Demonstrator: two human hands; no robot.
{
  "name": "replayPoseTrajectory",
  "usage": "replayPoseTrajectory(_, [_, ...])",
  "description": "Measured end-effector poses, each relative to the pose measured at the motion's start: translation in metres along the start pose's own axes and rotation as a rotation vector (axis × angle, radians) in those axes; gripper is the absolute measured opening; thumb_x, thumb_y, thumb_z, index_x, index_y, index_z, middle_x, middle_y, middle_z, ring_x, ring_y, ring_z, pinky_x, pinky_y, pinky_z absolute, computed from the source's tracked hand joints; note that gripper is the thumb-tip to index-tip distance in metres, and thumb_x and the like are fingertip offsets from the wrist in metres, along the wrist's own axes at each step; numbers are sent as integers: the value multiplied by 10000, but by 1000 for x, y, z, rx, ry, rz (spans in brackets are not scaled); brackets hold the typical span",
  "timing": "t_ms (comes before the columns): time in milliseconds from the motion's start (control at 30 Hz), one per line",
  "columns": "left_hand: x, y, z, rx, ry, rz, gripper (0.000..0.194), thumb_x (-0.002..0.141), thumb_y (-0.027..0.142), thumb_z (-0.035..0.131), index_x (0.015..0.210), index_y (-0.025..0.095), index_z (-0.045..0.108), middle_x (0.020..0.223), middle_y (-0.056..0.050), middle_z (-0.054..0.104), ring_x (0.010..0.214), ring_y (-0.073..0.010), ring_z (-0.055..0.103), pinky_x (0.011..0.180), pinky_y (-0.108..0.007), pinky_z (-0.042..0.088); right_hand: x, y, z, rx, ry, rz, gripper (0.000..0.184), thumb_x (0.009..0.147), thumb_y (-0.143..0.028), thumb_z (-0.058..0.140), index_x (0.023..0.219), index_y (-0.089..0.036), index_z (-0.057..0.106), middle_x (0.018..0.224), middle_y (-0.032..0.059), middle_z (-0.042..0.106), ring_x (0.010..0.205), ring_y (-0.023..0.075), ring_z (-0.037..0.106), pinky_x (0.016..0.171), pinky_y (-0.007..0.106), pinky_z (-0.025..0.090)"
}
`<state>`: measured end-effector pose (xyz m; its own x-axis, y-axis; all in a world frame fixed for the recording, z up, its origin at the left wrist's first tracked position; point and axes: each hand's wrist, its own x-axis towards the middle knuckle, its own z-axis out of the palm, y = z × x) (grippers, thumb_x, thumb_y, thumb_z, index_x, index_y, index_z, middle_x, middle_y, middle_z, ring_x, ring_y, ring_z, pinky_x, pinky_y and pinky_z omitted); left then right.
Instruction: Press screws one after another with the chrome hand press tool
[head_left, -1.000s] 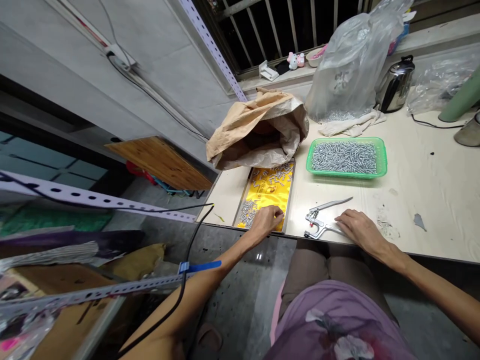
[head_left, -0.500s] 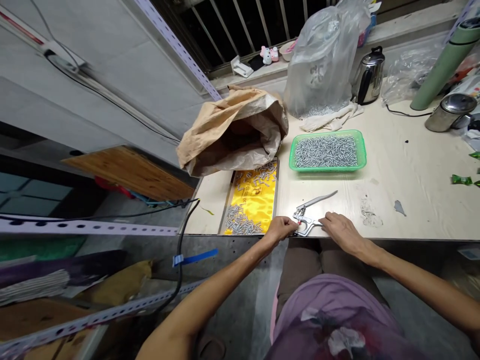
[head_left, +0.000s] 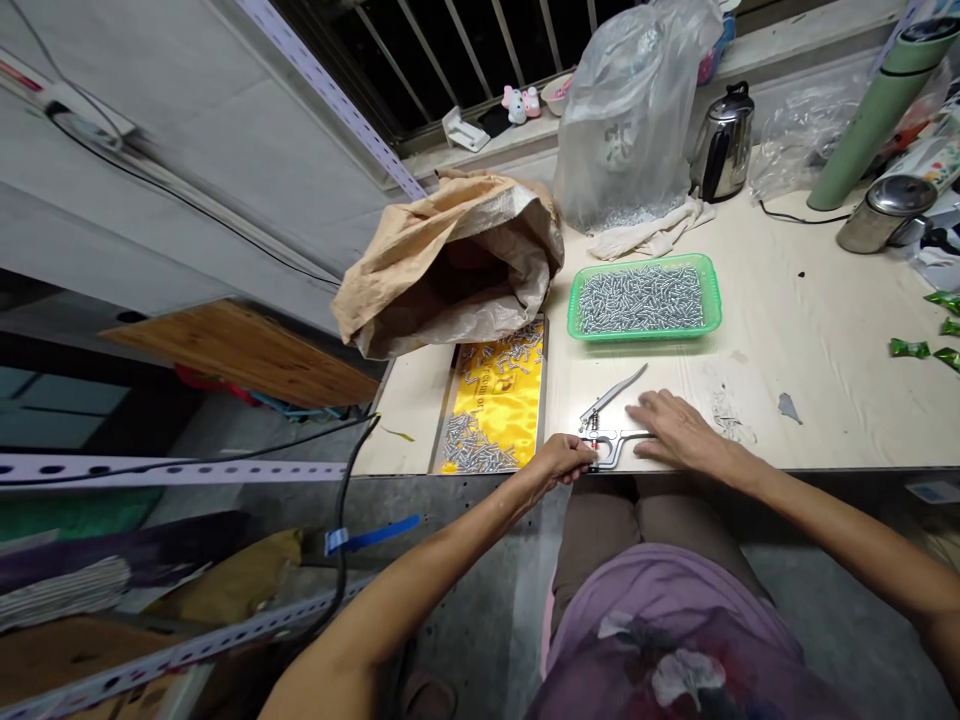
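A silver hand plier-like tool (head_left: pixel 613 440) with a spring and a small red part lies at the table's front edge, its handles spread apart. My left hand (head_left: pixel 562 458) is pinched closed at the tool's jaw end; whatever lies between the fingertips is too small to make out. Over the lower handle rests my right hand (head_left: pixel 679 425), its fingers spread and the handle's end partly hidden under it. To the left, a shallow tray with a yellow cloth (head_left: pixel 495 400) holds many small metal pins. A green plastic basket (head_left: pixel 643 338) full of similar small metal pieces stands behind the tool.
A brown sack (head_left: pixel 442 260) gapes open behind the tray. Farther back are a clear plastic bag (head_left: pixel 626 140), a white cloth (head_left: pixel 652 232) and a steel kettle (head_left: pixel 724 145). At right stand a green flask (head_left: pixel 870 130), a steel mug (head_left: pixel 885 212) and several green wrapped sweets (head_left: pixel 909 348).
My right hand's fingers have spread and lifted off the handle's end, shifting slightly forward. The tool has turned a little. My left hand stays pinched at the jaws. The whole view has shifted slightly.
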<state>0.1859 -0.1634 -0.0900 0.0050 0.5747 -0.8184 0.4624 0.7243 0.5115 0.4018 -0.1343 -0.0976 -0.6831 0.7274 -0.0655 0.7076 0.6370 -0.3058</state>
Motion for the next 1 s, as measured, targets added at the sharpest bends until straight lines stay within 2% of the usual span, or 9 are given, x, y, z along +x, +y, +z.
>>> replayPoseTrajectory(100, [0,-1,1,-11,-5,1,325,699,301,716,553,149,469,415,85,458,318,-12,345,343,-153,217,16,15,-4,-36,-3,-27,882,641,-533,763,1363,-153,428,1431,210,389,1296,372,348,964,471,366])
replayPoseTrajectory(200, [0,0,2,-12,17,-21,311,720,271,699,555,150,464,407,85,458,312,-14,343,341,-154,211,35,23,-10,-60,-97,-69,982,565,-572,789,1365,-136,423,1407,212,424,1313,390,329,1010,517,320])
replayPoseTrajectory(400, [-2,1,4,14,51,-22,286,778,220,634,557,154,465,419,79,454,334,-31,359,374,-171,239,41,12,-23,-137,-166,-67,696,627,-484,794,1166,-105,569,1138,166,602,1075,313,509,926,441,373])
replayPoseTrajectory(500, [-6,-2,2,210,109,31,291,813,272,604,569,150,504,466,54,478,395,-63,428,428,-196,307,34,6,-24,-137,-164,-60,511,682,-427,779,1043,-105,613,1046,139,616,1002,273,524,848,367,385])
replayPoseTrajectory(667, [-9,3,6,735,460,506,177,858,316,579,842,155,653,854,-57,644,812,-173,608,708,-268,461,26,0,-23,-134,-116,-37,359,736,-363,750,972,-129,616,984,112,613,954,247,519,771,329,365])
replayPoseTrajectory(733, [-4,10,12,860,452,696,237,841,310,614,1037,177,626,1070,-82,628,986,-209,579,835,-312,468,25,-3,-23,-136,-119,-20,335,748,-334,742,980,-129,614,990,113,612,963,245,518,770,330,363])
replayPoseTrajectory(800, [4,18,18,945,398,822,426,792,289,678,1181,173,551,1231,-105,566,1111,-240,520,940,-356,443,24,-6,-23,-140,-125,4,331,760,-314,732,1002,-123,612,1002,117,613,972,245,519,774,333,365])
replayPoseTrajectory(867, [13,24,23,993,346,869,516,775,259,694,1239,148,497,1288,-125,524,1150,-253,489,993,-381,417,24,-9,-23,-142,-126,25,336,775,-308,718,1030,-118,611,1016,119,618,979,246,522,777,333,370])
replayPoseTrajectory(1000, [22,31,27,1034,278,838,411,815,233,633,1195,131,515,1176,-121,568,1088,-250,502,972,-389,427,25,-13,-21,-137,-133,73,322,777,-301,718,1022,-112,628,999,125,631,977,253,535,761,327,383])
